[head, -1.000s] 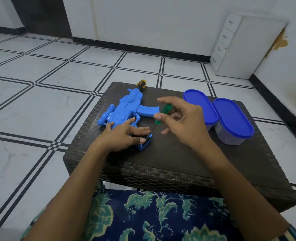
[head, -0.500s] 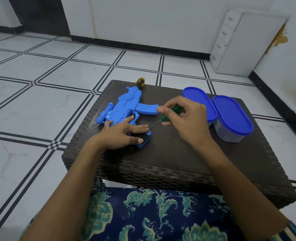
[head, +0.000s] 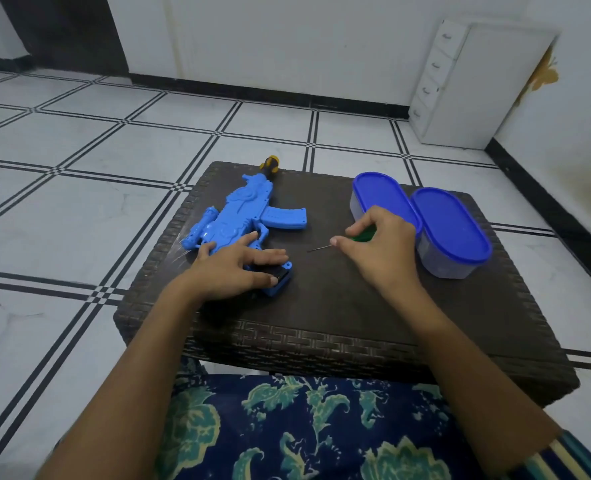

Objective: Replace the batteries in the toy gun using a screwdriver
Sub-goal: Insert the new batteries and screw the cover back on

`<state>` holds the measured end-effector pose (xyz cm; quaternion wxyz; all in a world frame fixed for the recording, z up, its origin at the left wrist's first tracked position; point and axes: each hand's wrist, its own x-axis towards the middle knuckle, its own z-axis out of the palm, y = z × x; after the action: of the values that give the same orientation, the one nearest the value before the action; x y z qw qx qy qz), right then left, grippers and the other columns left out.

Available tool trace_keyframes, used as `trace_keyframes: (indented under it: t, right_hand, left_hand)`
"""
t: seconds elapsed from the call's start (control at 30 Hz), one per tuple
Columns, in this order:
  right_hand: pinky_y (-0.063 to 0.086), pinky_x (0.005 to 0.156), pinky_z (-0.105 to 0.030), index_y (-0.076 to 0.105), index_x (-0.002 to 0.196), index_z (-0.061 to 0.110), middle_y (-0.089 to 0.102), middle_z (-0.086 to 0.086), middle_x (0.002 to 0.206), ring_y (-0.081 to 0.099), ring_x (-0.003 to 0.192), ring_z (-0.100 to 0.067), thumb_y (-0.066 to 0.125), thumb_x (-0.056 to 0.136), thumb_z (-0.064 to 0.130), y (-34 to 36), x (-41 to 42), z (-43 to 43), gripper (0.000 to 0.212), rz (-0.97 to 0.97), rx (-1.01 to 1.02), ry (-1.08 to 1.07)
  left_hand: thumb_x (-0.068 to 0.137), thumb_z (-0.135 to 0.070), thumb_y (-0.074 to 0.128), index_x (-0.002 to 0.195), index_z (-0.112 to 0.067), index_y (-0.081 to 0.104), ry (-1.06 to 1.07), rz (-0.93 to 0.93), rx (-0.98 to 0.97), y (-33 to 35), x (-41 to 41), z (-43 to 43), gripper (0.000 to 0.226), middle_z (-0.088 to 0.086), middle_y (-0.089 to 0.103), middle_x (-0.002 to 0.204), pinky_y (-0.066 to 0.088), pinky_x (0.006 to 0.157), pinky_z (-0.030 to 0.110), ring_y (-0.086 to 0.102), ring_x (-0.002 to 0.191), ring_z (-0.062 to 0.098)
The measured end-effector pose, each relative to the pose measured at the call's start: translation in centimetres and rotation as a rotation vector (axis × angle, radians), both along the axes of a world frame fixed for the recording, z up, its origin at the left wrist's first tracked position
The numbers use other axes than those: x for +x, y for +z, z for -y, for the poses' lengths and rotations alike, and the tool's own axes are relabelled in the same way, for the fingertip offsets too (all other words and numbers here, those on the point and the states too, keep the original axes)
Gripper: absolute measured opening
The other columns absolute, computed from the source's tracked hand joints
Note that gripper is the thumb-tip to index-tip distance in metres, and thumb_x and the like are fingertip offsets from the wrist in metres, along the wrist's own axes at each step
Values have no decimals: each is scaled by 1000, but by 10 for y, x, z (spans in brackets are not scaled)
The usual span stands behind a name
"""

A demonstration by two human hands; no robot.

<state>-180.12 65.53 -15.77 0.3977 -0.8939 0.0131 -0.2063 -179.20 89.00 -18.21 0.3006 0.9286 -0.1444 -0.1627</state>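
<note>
The toy gun point(head: 245, 216) is bright blue all over, with a black patch at its grip end. The screwdriver point(head: 365, 236) has a green handle and a thin grey shaft. The desk point(head: 322, 306) is dark brown in a woven pattern. The far container point(head: 380, 195) and the near container point(head: 453, 226) have deep blue lids. The floor point(head: 79, 168) is white tile crossed by doubled black lines.

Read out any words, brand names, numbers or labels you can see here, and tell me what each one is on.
None can be read in this view.
Toy gun: moulded ridges only, no legible letters.
Green screwdriver in the right hand: no marking visible.
Blue lids: plain, unlabelled.
Wall stickers: shapes, not writing.
</note>
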Motion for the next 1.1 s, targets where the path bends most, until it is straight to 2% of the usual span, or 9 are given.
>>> trace_keyframes:
  t: [0.2, 0.33, 0.57, 0.73, 0.8, 0.87, 0.93, 1.03, 1.1]
  right_hand:
    - [55, 63, -32, 58, 77, 13, 63, 1, 74, 61, 70, -15, 84, 73, 18, -21, -2, -7, 27, -60, -87, 59]
    - [55, 69, -38, 57, 80, 21, 61, 6, 75, 59, 73, -14, 82, 74, 29, -28, -5, -12, 28, -209, -265, 48]
    - [54, 69, -33, 58, 78, 21, 62, 6, 77, 59, 75, -12, 76, 80, 39, -32, -5, -14, 26, -307, -269, 67]
    - [53, 66, -31, 62, 78, 18, 63, 5, 75, 60, 73, -11, 75, 80, 45, -30, -7, -10, 30, -288, -151, 74]
    - [54, 66, -31, 65, 80, 16, 64, 4, 76, 60, 73, -10, 74, 82, 42, -25, -9, -2, 27, -255, -86, 47]
    - [54, 68, -30, 66, 84, 13, 66, 2, 78, 61, 73, -11, 73, 85, 33, -21, -10, 7, 21, -194, -47, -9]
    - [54, 70, -29, 66, 89, 11, 67, 0, 81, 62, 75, -13, 72, 85, 27, -19, -11, 20, 17, -132, -15, -82]
    - [55, 70, -30, 65, 89, 8, 66, -3, 80, 62, 74, -14, 71, 86, 19, -21, -12, 37, 13, -122, -30, -142]
    - [52, 64, -25, 65, 87, 7, 65, -2, 79, 60, 72, -13, 71, 85, 16, -24, -12, 45, 10, -153, -49, -152]
  left_hand:
    - [85, -45, 63, 114, -65, 52, 21, 9, -10, -1, -1, -1, 38, -35, 33, 145, -10, 112, 48, 7, 143, -7]
    - [84, -45, 64, 113, -66, 53, 21, 14, -18, 0, -2, -1, 37, -36, 34, 143, -10, 112, 48, 7, 143, -7]
    - [85, -42, 64, 114, -63, 53, 46, 38, -1, 3, -5, 1, 38, -29, 32, 147, -8, 112, 48, 8, 144, -5]
    - [72, -48, 68, 97, -67, 54, 95, 91, -49, 2, -8, 1, 34, -43, 41, 128, 2, 117, 54, 22, 140, -5]
    - [72, -50, 67, 99, -62, 59, 185, 153, -45, 0, -10, 6, 30, -34, 46, 134, 8, 114, 58, 28, 140, 1]
    - [79, -46, 65, 105, -45, 67, 326, 250, -35, 0, -14, 12, 27, -20, 55, 134, 14, 112, 60, 41, 134, 12]
    - [85, -35, 61, 101, -31, 71, 438, 449, 61, 5, -22, 28, 19, -6, 68, 116, 29, 106, 55, 56, 115, 23]
    - [89, -26, 54, 78, -14, 67, 461, 797, 160, 14, -37, 68, 20, 5, 65, 80, 42, 75, 41, 60, 80, 31]
    - [91, -35, 51, 74, -11, 58, 409, 799, 148, 14, -47, 103, 31, 7, 59, 77, 44, 64, 39, 59, 75, 31]
